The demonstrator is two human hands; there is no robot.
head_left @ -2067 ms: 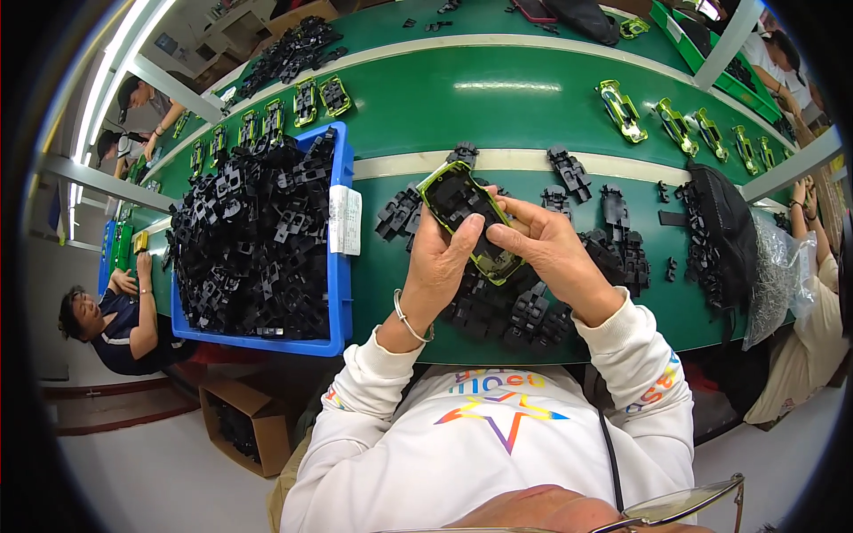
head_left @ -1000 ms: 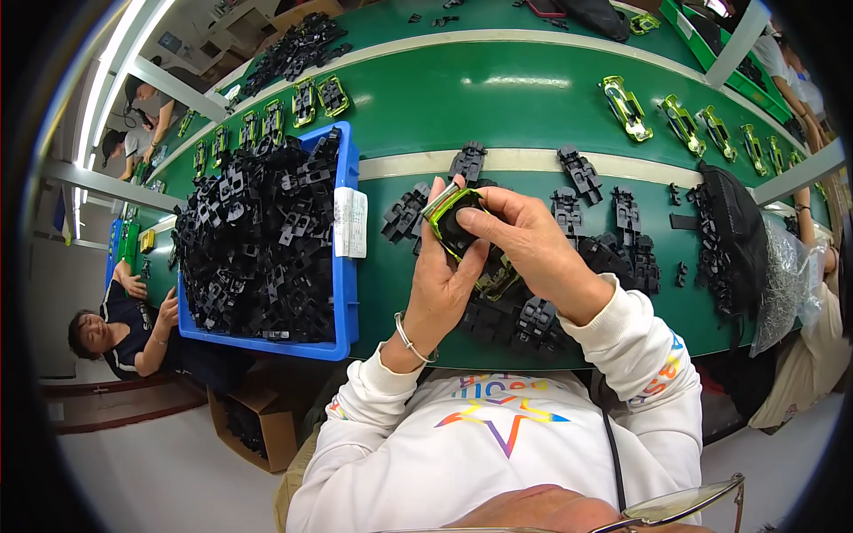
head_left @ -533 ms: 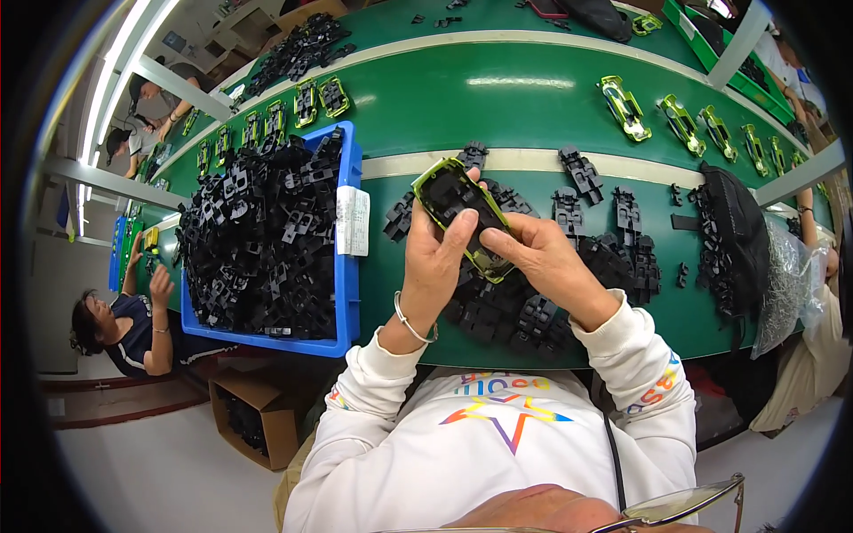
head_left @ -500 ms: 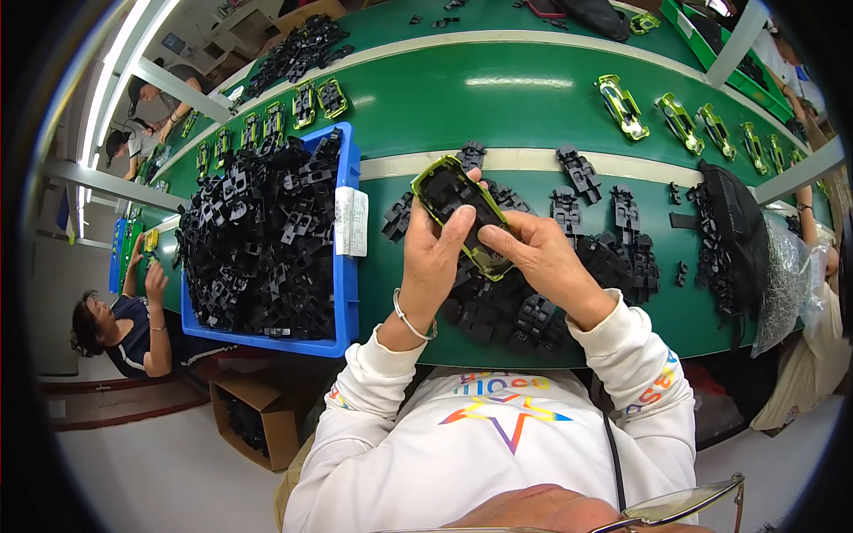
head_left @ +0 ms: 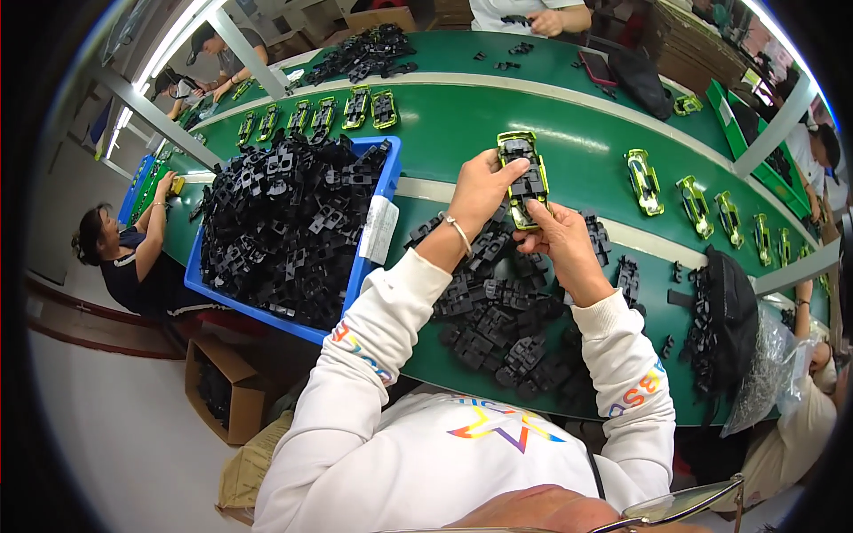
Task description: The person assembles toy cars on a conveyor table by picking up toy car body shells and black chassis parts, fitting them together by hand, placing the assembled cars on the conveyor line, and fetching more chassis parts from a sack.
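Note:
Both hands grip one lime-green toy car shell (head_left: pixel 517 140), held underside up above the bench. A black plastic chassis piece (head_left: pixel 526 187) fills its open side. My left hand (head_left: pixel 481 188) clasps the left edge, thumb laid across the black piece. At the near end, my right hand (head_left: pixel 569 247) holds the shell with its thumb on the chassis; its other fingers are partly hidden beneath. Below the hands lies a loose heap of black chassis pieces (head_left: pixel 498 320). To the left, a blue crate (head_left: pixel 391 173) is piled high with similar black parts (head_left: pixel 289 222).
Across the green conveyor belt (head_left: pixel 462 115) stand green car shells with black parts at left (head_left: pixel 356 107) and a row of green shells at right (head_left: pixel 643 182). A black bag (head_left: pixel 733 306) and clear plastic bag (head_left: pixel 764 373) lie right. Co-workers (head_left: pixel 133 258) sit around the line.
The car shell has moved forward, away from my body, and turned more upright. A chunky black piece now shows in its open side. My view has shifted, revealing a person across the belt.

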